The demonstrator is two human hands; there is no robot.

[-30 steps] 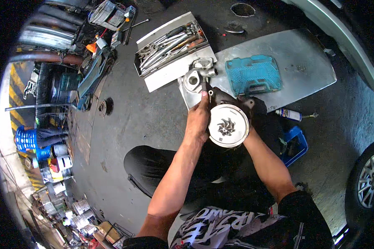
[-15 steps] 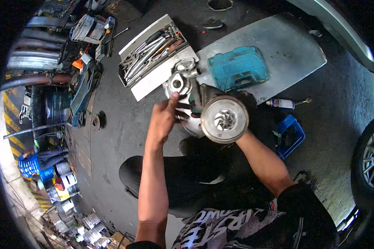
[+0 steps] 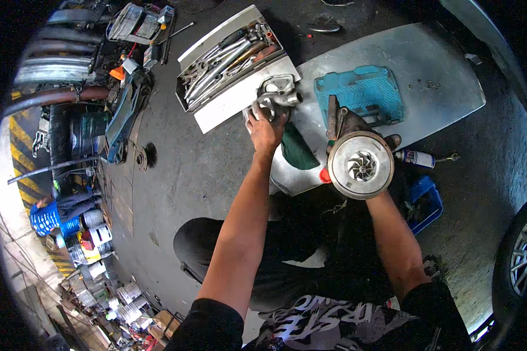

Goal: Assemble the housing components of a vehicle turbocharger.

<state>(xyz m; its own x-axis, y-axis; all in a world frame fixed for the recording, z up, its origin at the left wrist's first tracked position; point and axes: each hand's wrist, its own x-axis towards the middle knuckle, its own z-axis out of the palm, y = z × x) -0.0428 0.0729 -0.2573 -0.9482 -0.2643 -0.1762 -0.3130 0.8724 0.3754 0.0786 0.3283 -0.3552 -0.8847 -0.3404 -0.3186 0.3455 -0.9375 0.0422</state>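
Observation:
My right hand (image 3: 394,141) holds up a turbocharger core (image 3: 339,169); its round silver face and bladed wheel (image 3: 363,166) point up. The core hides most of that hand, and only some darkened fingers show past its far edge. Further left, my left hand (image 3: 266,133) has its fingers curled over a silver cast metal housing (image 3: 280,93) with a short pipe stub, which rests by the toolbox lid. A dark green cloth (image 3: 298,149) lies just right of my left hand, and a red round object (image 3: 325,175) shows beside the core.
A metal sheet (image 3: 445,58) on the floor bears a teal plastic case (image 3: 363,88). Beyond my left hand stands an open toolbox (image 3: 184,104) full of wrenches. To the right are a spray can (image 3: 417,158), a blue bin (image 3: 430,219) and a car wheel (image 3: 520,257).
My left hand has reached forward onto the silver housing, its fingers now curled over it. The view has shifted; the turbocharger core stays in my right hand, and the green cloth shows more fully.

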